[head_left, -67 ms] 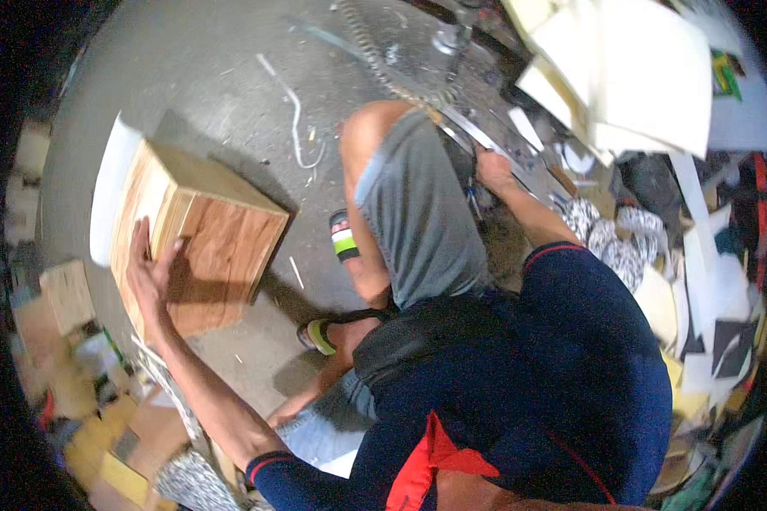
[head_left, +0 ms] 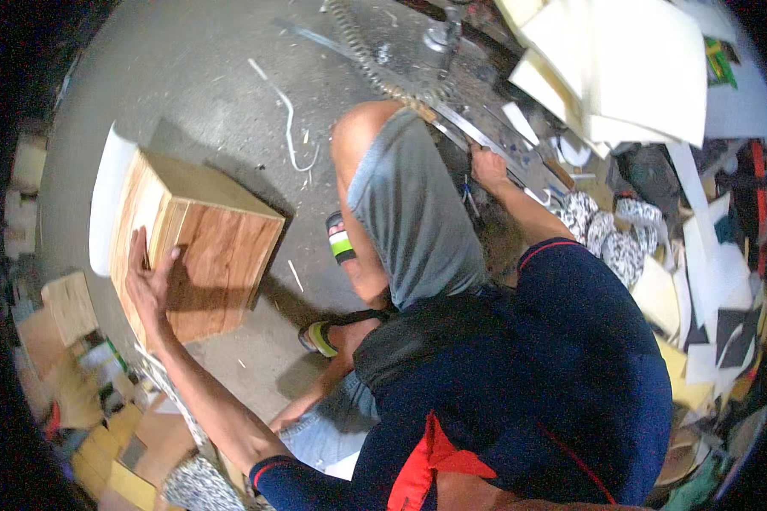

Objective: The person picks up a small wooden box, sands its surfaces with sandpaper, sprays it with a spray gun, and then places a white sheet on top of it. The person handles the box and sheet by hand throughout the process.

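My left hand (head_left: 151,285) lies on a wooden box (head_left: 222,268) to the left, fingers stretched over its pale face and thumb apart near the layered front edge. A curved white sheet (head_left: 109,200) stands against the box's far left side. Beyond my right knee, my right hand (head_left: 489,168) is closed low over the floor, by a long flat pale strip (head_left: 464,124). What its fingers hold is too small to make out.
A coiled hose (head_left: 355,43) runs across the floor ahead. A bent white strip (head_left: 291,123) lies between box and knee. White sheets (head_left: 622,72) are piled at the upper right, with speckled rolls (head_left: 601,230) below. Wood and board offcuts (head_left: 68,307) crowd the left.
The view has shifted slightly, so the floor items sit a little to the left. Both hands keep nearly the same places, the left one still on the box.
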Demonstrator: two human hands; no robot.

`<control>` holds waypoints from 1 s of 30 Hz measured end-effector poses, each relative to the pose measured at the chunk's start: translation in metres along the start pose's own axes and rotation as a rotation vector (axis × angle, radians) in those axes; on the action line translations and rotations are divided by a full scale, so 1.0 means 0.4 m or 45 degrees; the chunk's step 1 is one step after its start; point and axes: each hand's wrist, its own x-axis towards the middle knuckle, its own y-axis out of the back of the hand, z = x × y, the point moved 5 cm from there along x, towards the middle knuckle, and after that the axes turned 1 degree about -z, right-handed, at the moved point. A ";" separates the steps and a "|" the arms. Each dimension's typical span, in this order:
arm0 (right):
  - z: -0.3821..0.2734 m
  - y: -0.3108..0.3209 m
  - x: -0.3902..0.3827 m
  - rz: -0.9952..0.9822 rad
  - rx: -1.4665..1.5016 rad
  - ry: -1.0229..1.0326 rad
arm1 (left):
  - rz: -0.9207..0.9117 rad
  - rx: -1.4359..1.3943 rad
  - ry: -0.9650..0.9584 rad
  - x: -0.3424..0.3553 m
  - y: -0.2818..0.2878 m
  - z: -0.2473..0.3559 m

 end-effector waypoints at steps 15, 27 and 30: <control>0.065 -0.001 0.042 0.019 0.185 -0.187 | -0.037 0.095 -0.056 0.011 0.004 -0.010; 0.055 0.391 0.013 -0.747 0.991 0.060 | 0.126 0.191 0.007 0.012 0.033 -0.002; -0.065 0.588 -0.016 -0.514 0.985 0.254 | 0.136 0.229 -0.029 0.024 0.038 0.002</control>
